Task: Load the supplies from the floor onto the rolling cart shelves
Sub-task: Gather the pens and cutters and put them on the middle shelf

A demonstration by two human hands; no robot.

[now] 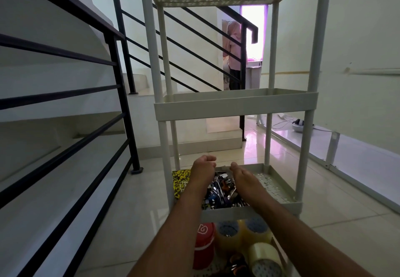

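railing (65,103): black bars run along the white stairs and fill the left side.
notebook (179,182): yellow and black speckled cover, lying flat at the left end of the cart's bottom shelf, partly under the left forearm.
red tub (203,244): upright, white swirl mark on its side, nearest the camera, in front of the bottom shelf's front rim and not on it.
left hand (203,168): reaches into the bottom shelf by the left side of the clear box; fingers curled in towards the palm, but i cannot tell if they grip anything.
clear box (220,190): full of mixed dark stationery, sitting on the bottom shelf between the two hands, just right of the notebook.
tape rolls (229,233): three clear rolls just beside the red tub, also outside the shelf; two stand side by side, and the third lies nearer the camera.
person (234,47): far back in a bright doorway, in pink.
right hand (240,175): at the right side of the clear box, fingers bent inward near its far edge; i cannot tell if it holds the box.
cart (236,106): white, three tiers on posts; the middle tray shows nothing above its rim.
bottom shelf (272,187): perforated, bare at its right end.
white device (297,124): on the floor by the right wall, with a cable.
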